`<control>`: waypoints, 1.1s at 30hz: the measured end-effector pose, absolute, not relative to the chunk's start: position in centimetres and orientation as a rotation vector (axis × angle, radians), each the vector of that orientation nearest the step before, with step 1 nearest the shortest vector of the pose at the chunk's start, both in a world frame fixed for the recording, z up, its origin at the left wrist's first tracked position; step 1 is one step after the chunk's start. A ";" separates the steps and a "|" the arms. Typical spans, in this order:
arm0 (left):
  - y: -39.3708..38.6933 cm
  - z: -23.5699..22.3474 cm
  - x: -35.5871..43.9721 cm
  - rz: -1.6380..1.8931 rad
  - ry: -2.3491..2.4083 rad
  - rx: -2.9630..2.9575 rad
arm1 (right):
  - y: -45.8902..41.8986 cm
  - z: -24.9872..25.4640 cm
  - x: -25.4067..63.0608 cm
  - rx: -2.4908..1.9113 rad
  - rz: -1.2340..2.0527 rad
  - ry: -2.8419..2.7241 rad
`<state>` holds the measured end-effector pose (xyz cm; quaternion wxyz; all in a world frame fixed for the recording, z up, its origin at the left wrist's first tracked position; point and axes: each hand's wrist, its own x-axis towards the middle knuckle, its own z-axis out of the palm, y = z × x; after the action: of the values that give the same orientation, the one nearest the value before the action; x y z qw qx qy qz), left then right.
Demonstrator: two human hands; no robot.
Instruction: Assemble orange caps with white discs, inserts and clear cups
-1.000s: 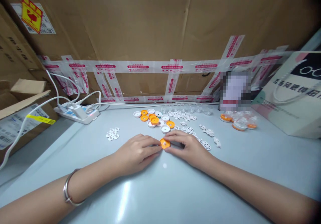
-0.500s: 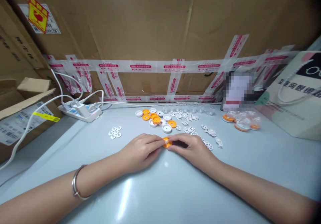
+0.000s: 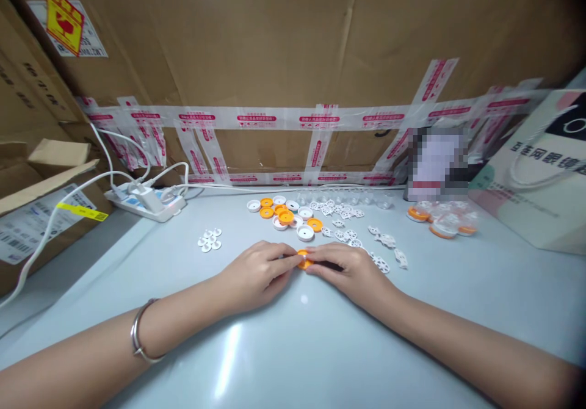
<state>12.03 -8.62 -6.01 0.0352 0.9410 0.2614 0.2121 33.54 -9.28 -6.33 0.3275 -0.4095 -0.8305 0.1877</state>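
Left hand (image 3: 260, 275) farther over one disc (image 3: 306, 264)

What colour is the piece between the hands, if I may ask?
The piece is orange, in the head view.

The orange round cap (image 3: 304, 265) is a shallow plastic disc with a raised rim. A small pale part shows at its centre; its exact shape is too small to determine. The cap is positioned at the bench (image 3: 302, 348), just on the near side of a white round cap (image 3: 305, 233). The right hand (image 3: 351, 267) grips its right side between thumb and fingers. The left hand (image 3: 256, 275) covers its left side, fingertips reaching the centre. Full seating on the surface cannot be determined.
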 end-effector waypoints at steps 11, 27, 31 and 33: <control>-8.8 -6.0 12.2 0.666 0.805 2.909 | -9.4 -6.5 33.3 -0.941 0.191 -2.340; -9.0 -5.9 12.0 0.673 0.763 2.883 | -9.5 -6.9 33.4 -0.903 0.136 -2.371; -9.0 -5.9 12.1 0.686 0.748 2.867 | -9.5 -7.0 33.4 -0.892 0.087 -2.374; -9.0 -5.9 12.1 0.673 0.745 2.864 | -9.5 -7.0 33.3 -0.886 0.069 -2.382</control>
<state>12.10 -8.96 -5.90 0.0531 0.9424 0.2451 0.2215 33.31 -9.52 -7.01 0.2951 -0.3330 -0.8952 0.0261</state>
